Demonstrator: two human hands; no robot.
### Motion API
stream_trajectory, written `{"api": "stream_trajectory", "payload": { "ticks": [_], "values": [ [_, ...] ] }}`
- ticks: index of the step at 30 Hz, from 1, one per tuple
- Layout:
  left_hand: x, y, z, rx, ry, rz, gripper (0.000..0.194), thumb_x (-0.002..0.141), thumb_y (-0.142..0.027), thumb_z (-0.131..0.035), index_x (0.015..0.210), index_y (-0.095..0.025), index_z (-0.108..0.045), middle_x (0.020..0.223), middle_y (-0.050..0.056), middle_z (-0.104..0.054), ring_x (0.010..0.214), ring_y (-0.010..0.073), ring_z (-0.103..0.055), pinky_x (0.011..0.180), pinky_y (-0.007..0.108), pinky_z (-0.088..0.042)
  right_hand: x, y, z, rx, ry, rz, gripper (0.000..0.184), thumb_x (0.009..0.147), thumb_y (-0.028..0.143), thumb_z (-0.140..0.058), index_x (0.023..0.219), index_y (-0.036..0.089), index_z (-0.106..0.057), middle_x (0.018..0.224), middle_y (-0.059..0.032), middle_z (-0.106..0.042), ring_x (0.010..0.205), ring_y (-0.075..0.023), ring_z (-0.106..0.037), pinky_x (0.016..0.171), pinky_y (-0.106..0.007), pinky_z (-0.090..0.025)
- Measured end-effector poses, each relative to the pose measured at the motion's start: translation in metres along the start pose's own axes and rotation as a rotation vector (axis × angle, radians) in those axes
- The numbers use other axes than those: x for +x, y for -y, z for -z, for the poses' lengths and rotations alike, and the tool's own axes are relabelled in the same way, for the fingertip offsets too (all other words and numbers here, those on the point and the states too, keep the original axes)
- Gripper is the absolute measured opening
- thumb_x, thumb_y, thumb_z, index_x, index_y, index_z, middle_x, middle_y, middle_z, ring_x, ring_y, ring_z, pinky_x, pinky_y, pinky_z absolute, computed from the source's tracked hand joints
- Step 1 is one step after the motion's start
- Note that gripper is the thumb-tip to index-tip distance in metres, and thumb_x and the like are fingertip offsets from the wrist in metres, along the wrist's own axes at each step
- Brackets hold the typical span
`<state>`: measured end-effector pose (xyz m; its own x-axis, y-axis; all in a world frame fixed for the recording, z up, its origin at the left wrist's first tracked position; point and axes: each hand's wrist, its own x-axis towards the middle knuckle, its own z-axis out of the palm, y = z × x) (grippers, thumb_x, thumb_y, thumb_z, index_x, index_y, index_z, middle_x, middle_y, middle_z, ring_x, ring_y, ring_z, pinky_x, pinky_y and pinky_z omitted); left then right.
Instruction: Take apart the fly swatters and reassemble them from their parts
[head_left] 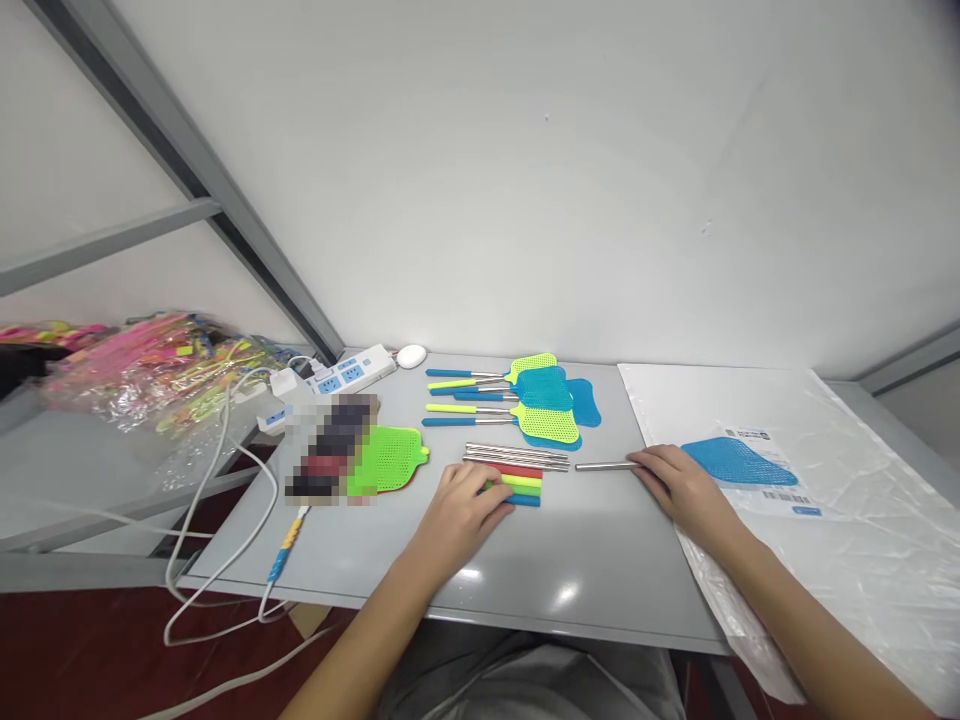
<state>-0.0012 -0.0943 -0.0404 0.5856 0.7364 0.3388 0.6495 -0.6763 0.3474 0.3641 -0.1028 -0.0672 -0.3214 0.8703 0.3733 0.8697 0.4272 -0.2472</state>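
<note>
My right hand (690,490) is closed on the metal rod (600,466) of a blue fly swatter. Its mesh head (739,462) sticks out on the far side of the hand, over a white plastic bag. My left hand (461,510) has curled fingers at the left ends of several coloured handle sleeves, with thumb and forefinger about the blue sleeve (527,500). Above it lie the red sleeve (521,472), the yellow one (525,481) and the green one (529,490). Just behind the sleeves are several bare metal rods (517,455), side by side.
Assembled swatters (551,420) with blue or yellow handles lie at the back. Green swatter heads (394,458) are stacked at left, beside a pixelated patch. A power strip (352,370), white cables (225,440) and bagged colourful items (165,370) are farther left. The white bag (862,560) covers the right side.
</note>
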Motion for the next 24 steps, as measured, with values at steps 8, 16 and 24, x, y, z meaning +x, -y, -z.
{"api": "stream_trajectory", "payload": {
  "ticks": [8,16,24],
  "values": [
    [-0.003,0.000,0.004,-0.014,-0.067,0.015,0.024,0.092,-0.033,-0.061,0.113,-0.022,-0.061,0.106,0.006,-0.062,0.100,0.0220,-0.053,0.087,0.038,-0.038,0.001,0.001,0.007,-0.041,0.008,0.042,0.025,0.098,0.023,-0.046,0.118,0.021,-0.061,0.104,-0.0097,-0.065,0.094,-0.0226,-0.062,0.081,-0.037,-0.051],
    [0.007,-0.027,0.026,-0.132,-0.172,0.024,0.024,0.096,-0.031,-0.052,0.116,-0.021,-0.059,0.107,0.008,-0.064,0.099,0.0222,-0.054,0.088,0.039,-0.040,0.017,0.031,0.033,-0.101,0.010,0.295,0.046,0.096,0.008,-0.038,0.138,0.024,-0.049,0.109,-0.0111,-0.066,0.099,-0.0231,-0.063,0.080,-0.037,-0.053],
    [0.020,-0.081,0.060,-0.300,-0.164,0.236,0.031,0.095,-0.032,-0.048,0.124,-0.023,-0.056,0.111,0.009,-0.064,0.099,0.0251,-0.057,0.084,0.037,-0.044,0.081,0.136,0.059,0.011,-0.163,0.611,0.052,0.095,0.011,-0.041,0.146,0.023,-0.041,0.116,-0.0122,-0.066,0.114,-0.0268,-0.058,0.108,-0.058,-0.039]
  ]
}}
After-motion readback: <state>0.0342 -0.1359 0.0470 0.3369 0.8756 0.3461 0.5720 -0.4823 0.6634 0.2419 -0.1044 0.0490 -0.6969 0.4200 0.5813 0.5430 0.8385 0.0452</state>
